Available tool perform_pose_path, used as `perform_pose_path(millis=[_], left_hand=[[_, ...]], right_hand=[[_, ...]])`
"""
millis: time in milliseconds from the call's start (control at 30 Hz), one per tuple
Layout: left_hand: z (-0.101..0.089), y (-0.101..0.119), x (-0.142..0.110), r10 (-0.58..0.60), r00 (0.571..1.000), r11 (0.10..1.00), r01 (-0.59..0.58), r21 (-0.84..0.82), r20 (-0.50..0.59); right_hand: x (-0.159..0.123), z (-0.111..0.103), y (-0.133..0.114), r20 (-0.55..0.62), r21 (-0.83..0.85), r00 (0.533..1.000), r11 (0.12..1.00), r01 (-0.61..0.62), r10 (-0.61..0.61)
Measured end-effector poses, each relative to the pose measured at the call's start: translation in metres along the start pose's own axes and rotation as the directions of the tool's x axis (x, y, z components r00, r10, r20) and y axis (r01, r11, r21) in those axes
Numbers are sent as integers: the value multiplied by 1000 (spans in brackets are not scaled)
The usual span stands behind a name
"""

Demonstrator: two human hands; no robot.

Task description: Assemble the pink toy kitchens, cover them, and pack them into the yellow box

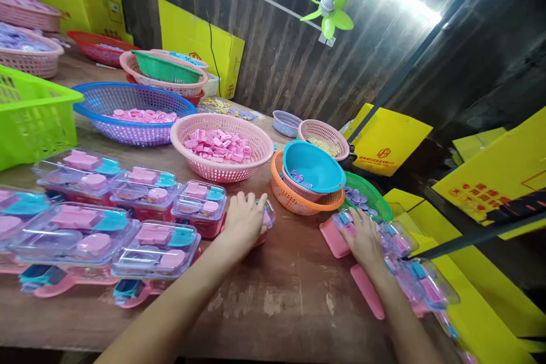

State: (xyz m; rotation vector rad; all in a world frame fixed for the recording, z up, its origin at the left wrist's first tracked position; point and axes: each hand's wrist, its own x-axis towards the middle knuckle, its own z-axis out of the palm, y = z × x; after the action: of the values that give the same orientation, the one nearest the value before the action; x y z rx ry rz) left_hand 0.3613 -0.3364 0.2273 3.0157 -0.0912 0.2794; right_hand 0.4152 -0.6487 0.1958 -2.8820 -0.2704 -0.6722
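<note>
My left hand [244, 220] reaches over a small pink box with a clear lid [268, 215], its fingers curled round the top. Most of that box is hidden under the hand. At the right, my right hand [365, 238] grips another clear-lidded pink box [335, 238] at the table's edge, thumb on its near side. Left of my left hand stand several similar boxes, one clear-lidded box [199, 207] right beside it. Pink and turquoise pieces show through their lids. More clear-lidded boxes [426, 284] lie beyond my right wrist.
A pink basket of pink pieces [179, 135] stands ahead, beside a blue basket [91, 94]. An orange basket [284, 196] holds a turquoise bowl [315, 162]. A green basket [381, 196] holds purple pieces. A lime crate [38, 125] is at left; yellow cartons [473, 267] stand right.
</note>
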Motion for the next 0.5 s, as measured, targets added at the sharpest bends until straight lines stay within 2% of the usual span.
perform_pose_path(millis=[67, 133, 200, 233, 333, 433, 500], left_hand=[[3, 18, -22, -65, 998, 995, 66, -71, 25], [12, 31, -44, -18, 996, 973, 37, -226, 85], [29, 37, -61, 94, 990, 916, -45, -398, 104], [41, 37, -67, 147, 985, 875, -90, -475, 86], [78, 38, -78, 200, 979, 716, -165, -678, -28], [105, 48, -89, 121, 984, 554, -175, -814, -129], [112, 60, -99, 59, 985, 517, -169, -839, -162]], right_hand=[[-24, -1, -35, -12, 259, 1000, 966, 19, -17], [-51, -5, -73, 180, 486, 984, 870, -85, -4], [-70, -9, -102, 361, 585, 930, 793, -169, -68], [-75, -10, -111, 413, 606, 906, 771, -195, -95], [-77, -12, -120, 461, 618, 882, 750, -236, -102], [-79, -16, -116, 449, 596, 891, 768, -235, -75], [-84, -24, -114, 456, 555, 887, 800, -228, -64]])
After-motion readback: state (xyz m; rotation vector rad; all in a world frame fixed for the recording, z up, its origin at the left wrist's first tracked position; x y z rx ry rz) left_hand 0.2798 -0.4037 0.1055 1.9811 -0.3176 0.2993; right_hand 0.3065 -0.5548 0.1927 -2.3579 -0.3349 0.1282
